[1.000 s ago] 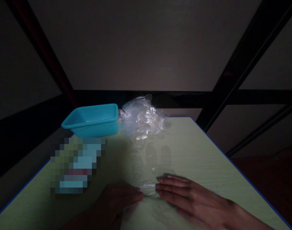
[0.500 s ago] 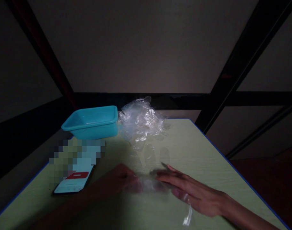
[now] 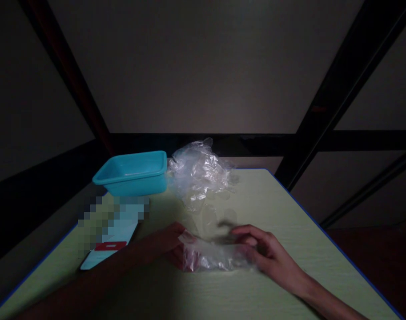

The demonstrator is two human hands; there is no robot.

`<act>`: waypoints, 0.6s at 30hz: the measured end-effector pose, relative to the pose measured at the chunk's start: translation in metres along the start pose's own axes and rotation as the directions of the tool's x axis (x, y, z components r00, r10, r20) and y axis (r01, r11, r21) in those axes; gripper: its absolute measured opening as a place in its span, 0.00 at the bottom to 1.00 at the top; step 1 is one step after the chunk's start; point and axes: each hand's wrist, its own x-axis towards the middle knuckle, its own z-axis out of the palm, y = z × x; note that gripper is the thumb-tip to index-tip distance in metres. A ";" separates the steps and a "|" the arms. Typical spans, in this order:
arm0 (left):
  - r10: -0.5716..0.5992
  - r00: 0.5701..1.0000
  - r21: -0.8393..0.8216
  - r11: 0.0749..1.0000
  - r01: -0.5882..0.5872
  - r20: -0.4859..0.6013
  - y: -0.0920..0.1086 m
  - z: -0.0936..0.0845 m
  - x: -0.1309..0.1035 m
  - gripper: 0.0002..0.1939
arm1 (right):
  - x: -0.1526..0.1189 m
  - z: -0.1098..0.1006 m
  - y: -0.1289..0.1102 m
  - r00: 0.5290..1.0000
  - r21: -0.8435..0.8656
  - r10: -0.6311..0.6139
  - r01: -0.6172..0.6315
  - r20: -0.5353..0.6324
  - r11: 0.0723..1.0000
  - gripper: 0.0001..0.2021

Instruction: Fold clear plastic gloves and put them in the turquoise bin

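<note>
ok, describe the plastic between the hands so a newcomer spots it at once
Start at the pale, blue-edged table. Over its nearer half, between the left hand and right hand, stretches the clear plastic piece. Its low, band-like shape sets it apart from the crumpled plastic heap beyond it, beside the turquoise tub.

1 turquoise tub (image 3: 138, 186), 1 phone (image 3: 125, 233), blue-edged table (image 3: 276, 209), dark wall (image 3: 196, 66)

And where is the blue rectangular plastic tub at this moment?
In the head view, the blue tub stands at the far left corner of the pale green table, just left of the crumpled clear plastic pile.
</note>
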 end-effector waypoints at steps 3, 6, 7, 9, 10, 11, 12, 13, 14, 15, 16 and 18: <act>-0.057 0.998 -0.035 0.998 0.057 0.005 0.007 0.002 0.001 0.16 | 0.003 0.001 0.002 0.993 0.034 0.051 -0.048 -0.106 0.998 0.11; -0.101 0.994 -0.055 0.993 0.104 0.052 0.013 0.003 0.003 0.16 | 0.007 0.003 0.005 0.984 0.121 0.128 -0.112 -0.125 0.986 0.12; -0.121 0.991 -0.061 0.990 0.124 0.048 0.014 0.003 0.004 0.16 | 0.008 0.003 0.006 0.981 0.143 0.148 -0.130 -0.126 0.981 0.13; -0.160 0.987 -0.062 0.985 0.161 0.023 0.016 0.004 0.006 0.17 | 0.011 0.005 0.007 0.974 0.158 0.173 -0.150 -0.148 0.976 0.15; -0.167 0.986 -0.062 0.984 0.167 0.010 0.017 0.004 0.006 0.17 | 0.012 0.005 0.008 0.970 0.152 0.178 -0.154 -0.164 0.976 0.15; -0.167 0.986 -0.062 0.984 0.167 -0.003 0.017 0.005 0.006 0.17 | 0.013 0.006 0.009 0.967 0.147 0.183 -0.157 -0.178 0.977 0.16; -0.166 0.986 -0.064 0.984 0.165 -0.019 0.018 0.005 0.006 0.17 | 0.014 0.006 0.009 0.964 0.147 0.189 -0.163 -0.186 0.976 0.17; -0.164 0.986 -0.065 0.985 0.162 -0.032 0.019 0.005 0.005 0.17 | 0.015 0.005 0.009 0.962 0.154 0.197 -0.169 -0.188 0.974 0.18; -0.163 0.986 -0.067 0.985 0.160 -0.043 0.019 0.006 0.004 0.17 | 0.016 0.004 0.008 0.961 0.164 0.204 -0.174 -0.186 0.971 0.18; -0.161 0.986 -0.071 0.985 0.157 -0.051 0.020 0.006 0.004 0.17 | 0.016 0.003 0.008 0.961 0.177 0.210 -0.179 -0.182 0.968 0.19; -0.160 0.986 -0.075 0.985 0.156 -0.055 0.021 0.006 0.003 0.16 | 0.017 0.001 0.007 0.960 0.189 0.214 -0.180 -0.180 0.965 0.20; -0.163 0.985 -0.082 0.984 0.159 -0.053 0.023 0.007 0.002 0.16 | 0.017 -0.003 0.006 0.959 0.216 0.219 -0.178 -0.181 0.960 0.23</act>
